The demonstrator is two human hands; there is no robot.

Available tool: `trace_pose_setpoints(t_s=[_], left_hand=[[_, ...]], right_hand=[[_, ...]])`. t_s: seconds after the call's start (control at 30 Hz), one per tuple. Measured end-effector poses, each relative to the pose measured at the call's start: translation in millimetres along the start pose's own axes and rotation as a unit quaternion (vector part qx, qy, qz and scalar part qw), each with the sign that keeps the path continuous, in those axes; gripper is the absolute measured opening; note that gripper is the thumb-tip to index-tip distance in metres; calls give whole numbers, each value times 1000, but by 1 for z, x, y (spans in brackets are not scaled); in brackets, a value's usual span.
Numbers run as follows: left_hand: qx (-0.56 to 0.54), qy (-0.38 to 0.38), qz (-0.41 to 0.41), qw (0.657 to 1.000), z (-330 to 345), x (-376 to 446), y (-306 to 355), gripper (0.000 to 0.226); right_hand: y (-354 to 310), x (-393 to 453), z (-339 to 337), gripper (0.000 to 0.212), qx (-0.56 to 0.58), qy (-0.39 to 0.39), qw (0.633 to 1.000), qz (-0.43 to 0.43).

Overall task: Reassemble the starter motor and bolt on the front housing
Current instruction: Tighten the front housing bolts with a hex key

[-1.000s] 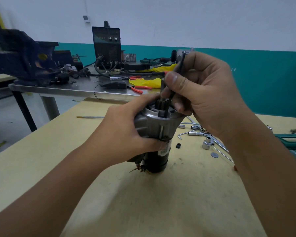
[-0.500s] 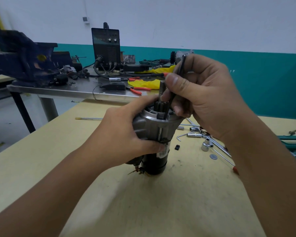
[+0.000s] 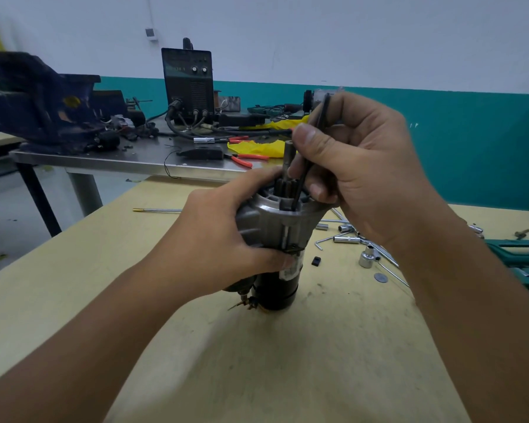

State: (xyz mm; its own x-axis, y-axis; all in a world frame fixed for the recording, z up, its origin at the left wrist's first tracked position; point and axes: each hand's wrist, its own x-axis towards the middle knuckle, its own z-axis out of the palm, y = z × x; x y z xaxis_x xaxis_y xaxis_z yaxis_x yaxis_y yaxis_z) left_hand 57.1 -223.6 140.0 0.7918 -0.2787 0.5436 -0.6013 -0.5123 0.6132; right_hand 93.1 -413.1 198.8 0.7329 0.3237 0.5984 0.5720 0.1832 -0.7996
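Observation:
The starter motor (image 3: 280, 288) stands upright on the yellow table (image 3: 196, 346), black body below and grey front housing (image 3: 275, 221) on top. Its pinion gear and shaft (image 3: 287, 166) stick up from the housing. My left hand (image 3: 214, 239) grips the housing from the left side. My right hand (image 3: 358, 166) pinches a thin black hex key (image 3: 301, 184) between thumb and fingers, its lower tip down inside the housing rim beside the pinion. The key's upper end pokes out above my fingers.
Loose sockets (image 3: 367, 259), a bent hex key (image 3: 324, 241), a washer (image 3: 380, 277) and a small black piece (image 3: 317, 261) lie right of the motor. A green tool case (image 3: 519, 257) sits at the right edge. A thin rod (image 3: 156, 210) lies far left. Behind stands a cluttered steel bench (image 3: 119, 161) with a welder.
Both hands and the motor have stayed almost in place. My right hand has shifted very slightly on the hex key.

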Motion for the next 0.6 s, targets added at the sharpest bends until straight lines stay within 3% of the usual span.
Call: trace_pose_setpoints(t_s=[0.23, 0.5, 0.6], left_hand=[[0, 1, -4, 1000, -1, 0, 1, 91], [13, 2, -4, 1000, 0, 0, 3, 89], [15, 4, -1, 1000, 0, 0, 5, 85]], right_hand=[[-1, -4, 1, 9, 12, -27, 1000, 6], [-8, -4, 0, 15, -74, -45, 996, 1], [-9, -3, -4, 8, -57, -57, 996, 26]])
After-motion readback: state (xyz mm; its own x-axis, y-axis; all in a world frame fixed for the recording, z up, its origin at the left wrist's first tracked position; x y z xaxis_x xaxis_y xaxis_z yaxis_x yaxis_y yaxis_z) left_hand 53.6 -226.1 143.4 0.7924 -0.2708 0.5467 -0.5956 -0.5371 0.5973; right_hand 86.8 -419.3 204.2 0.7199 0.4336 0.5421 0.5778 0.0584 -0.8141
